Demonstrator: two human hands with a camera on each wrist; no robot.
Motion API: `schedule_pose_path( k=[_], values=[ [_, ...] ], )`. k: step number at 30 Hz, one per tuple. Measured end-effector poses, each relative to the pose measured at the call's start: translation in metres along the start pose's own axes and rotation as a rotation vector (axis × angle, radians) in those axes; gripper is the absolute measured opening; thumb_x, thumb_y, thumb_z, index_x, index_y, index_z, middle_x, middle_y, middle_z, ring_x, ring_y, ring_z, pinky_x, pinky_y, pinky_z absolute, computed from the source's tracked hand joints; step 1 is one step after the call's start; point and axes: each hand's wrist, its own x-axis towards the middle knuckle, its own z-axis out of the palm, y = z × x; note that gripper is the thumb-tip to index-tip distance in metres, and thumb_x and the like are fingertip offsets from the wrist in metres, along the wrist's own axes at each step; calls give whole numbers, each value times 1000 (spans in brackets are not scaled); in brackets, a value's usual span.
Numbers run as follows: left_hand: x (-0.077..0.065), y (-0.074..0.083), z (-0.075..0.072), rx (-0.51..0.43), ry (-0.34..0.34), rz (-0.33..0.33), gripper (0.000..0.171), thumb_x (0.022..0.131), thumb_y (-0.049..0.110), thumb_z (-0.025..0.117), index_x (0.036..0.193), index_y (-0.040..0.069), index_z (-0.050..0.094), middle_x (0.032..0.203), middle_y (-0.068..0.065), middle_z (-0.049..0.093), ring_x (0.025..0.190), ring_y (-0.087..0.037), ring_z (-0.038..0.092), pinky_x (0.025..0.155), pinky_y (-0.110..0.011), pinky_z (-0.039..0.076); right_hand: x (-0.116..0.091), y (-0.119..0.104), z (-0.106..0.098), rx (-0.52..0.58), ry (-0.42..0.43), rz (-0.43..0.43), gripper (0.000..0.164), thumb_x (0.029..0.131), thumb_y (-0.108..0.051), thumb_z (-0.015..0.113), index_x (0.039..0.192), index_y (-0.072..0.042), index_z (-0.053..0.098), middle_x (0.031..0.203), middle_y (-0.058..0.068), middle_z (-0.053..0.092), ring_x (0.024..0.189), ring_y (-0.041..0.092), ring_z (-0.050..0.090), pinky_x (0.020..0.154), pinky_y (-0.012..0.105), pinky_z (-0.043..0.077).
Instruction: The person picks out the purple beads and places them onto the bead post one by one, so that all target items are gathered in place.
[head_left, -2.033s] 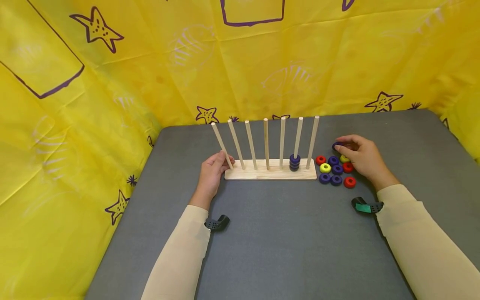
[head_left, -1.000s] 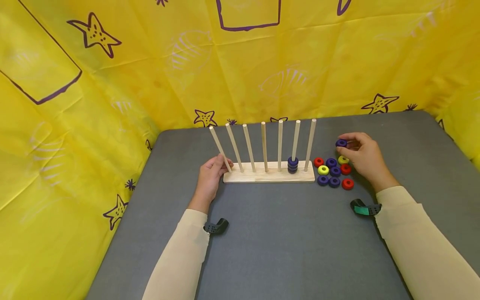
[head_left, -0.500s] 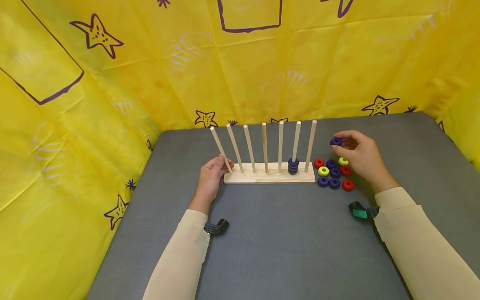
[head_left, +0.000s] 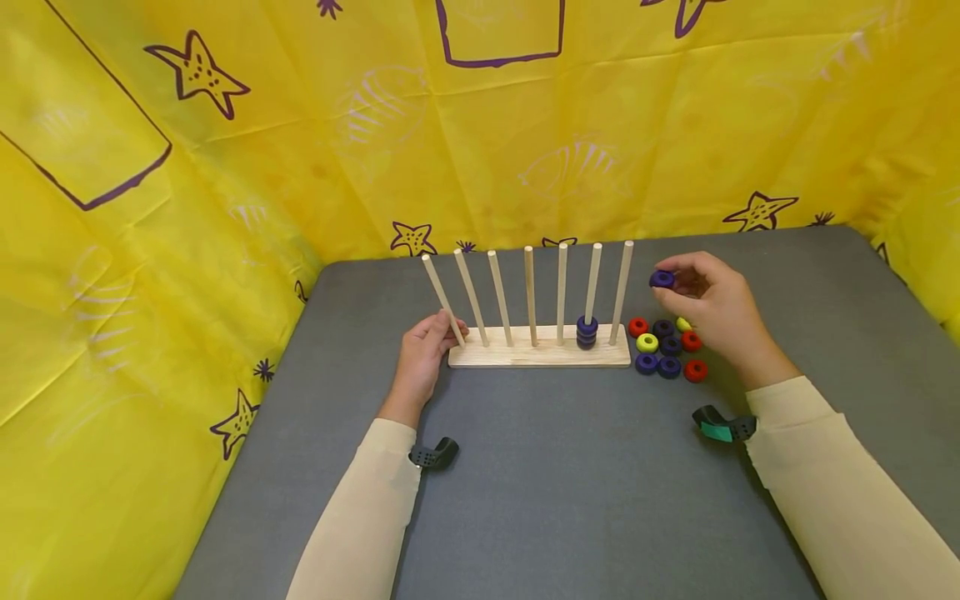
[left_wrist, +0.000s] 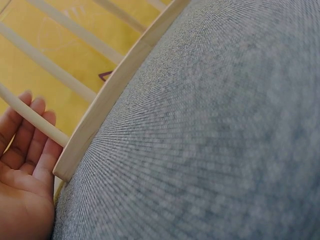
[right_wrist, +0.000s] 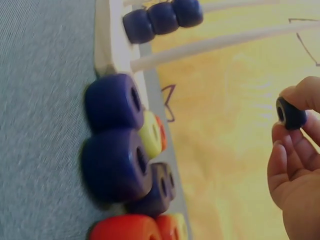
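A wooden base (head_left: pixel 517 357) carries several upright pegs, and three dark blue rings (head_left: pixel 587 332) are stacked on its second peg from the right. My left hand (head_left: pixel 422 354) is at the base's left end, its loosely bent fingers (left_wrist: pixel 37 142) behind the leftmost peg (left_wrist: pixel 35 117) and beside the base's edge. Thumb and fingertips of my right hand (head_left: pixel 712 308) pinch a dark blue ring (head_left: pixel 662 279), raised behind the loose rings and right of the rightmost peg. In the right wrist view the ring's hole faces left, toward the pegs.
Loose rings lie on the grey table (head_left: pixel 540 483) right of the base: several blue rings (head_left: pixel 669 367), red rings (head_left: pixel 696 371) and yellow rings (head_left: pixel 647 342). One yellow ring is partly hidden by my right hand. A yellow printed cloth (head_left: pixel 480 150) hangs behind the table.
My right hand has lifted the blue ring from behind the loose rings and moved it left, toward the pegs. My left hand has kept its place at the base.
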Motion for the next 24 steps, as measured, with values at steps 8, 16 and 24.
schedule_pose_path(
  k=[8, 16, 24],
  values=[
    [1, -1, 0, 6, 0, 0, 48, 116, 29, 58, 111, -17, 71, 105, -17, 75, 101, -24, 71, 93, -35, 59, 1, -16, 1, 28, 19, -59, 29, 96, 10, 77, 124, 8, 71, 113, 15, 64, 92, 10, 59, 84, 11, 48],
    [1, -1, 0, 5, 8, 7, 47, 117, 27, 57, 111, -17, 71, 103, -15, 75, 103, -28, 71, 92, -34, 59, 6, -37, -2, 35, 40, -101, 32, 94, 9, 81, 125, 4, 74, 113, 11, 67, 95, 9, 63, 88, 12, 51],
    [1, -2, 0, 12, 6, 6, 48, 117, 29, 57, 111, -16, 71, 104, -16, 75, 102, -25, 71, 92, -33, 59, 10, -57, -8, 57, 17, -78, 34, 96, 8, 80, 129, 3, 74, 114, 9, 73, 97, 7, 67, 87, 12, 53]
  ],
)
